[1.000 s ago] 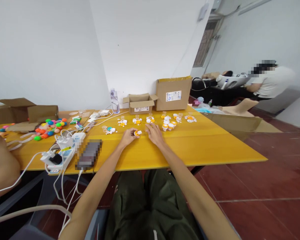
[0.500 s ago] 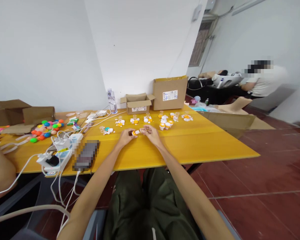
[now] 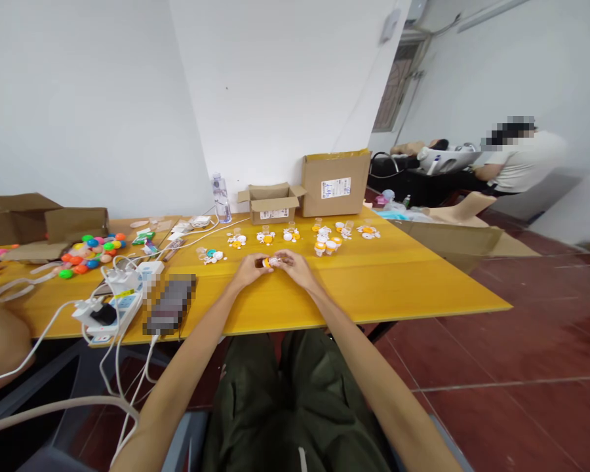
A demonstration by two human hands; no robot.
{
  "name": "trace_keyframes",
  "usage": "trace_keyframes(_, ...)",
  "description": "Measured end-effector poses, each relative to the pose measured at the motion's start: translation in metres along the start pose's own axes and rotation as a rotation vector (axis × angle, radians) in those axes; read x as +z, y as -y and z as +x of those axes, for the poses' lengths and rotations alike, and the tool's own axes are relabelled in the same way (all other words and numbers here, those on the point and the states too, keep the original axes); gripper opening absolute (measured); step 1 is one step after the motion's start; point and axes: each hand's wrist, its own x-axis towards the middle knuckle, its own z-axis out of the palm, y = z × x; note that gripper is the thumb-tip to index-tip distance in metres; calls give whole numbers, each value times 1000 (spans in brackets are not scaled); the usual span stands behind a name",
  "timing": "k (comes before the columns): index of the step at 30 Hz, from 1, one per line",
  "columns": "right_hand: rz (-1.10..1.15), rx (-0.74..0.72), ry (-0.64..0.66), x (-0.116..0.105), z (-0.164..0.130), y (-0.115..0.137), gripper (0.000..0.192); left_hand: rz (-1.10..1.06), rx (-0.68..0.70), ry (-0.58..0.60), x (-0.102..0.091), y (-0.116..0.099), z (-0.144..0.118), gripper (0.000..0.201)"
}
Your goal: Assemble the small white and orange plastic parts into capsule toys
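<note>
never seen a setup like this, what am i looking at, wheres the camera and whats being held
No machine here, just a person's bare left hand and right hand. Every picture comes from one camera worn on that person's head. The left hand holds a small orange and white piece, with the right hand at its other end; finer detail is unclear. On the yellow table are little piles of white and orange parts, a phone, a power strip, colourful balls, a bottle and cardboard boxes.
</note>
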Motion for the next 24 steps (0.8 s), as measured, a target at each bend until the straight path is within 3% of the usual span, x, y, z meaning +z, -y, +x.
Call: trace_keyframes(24,4,-10,26,-3,-5,6,23,-254,-54,97,-3,-11,-2,41)
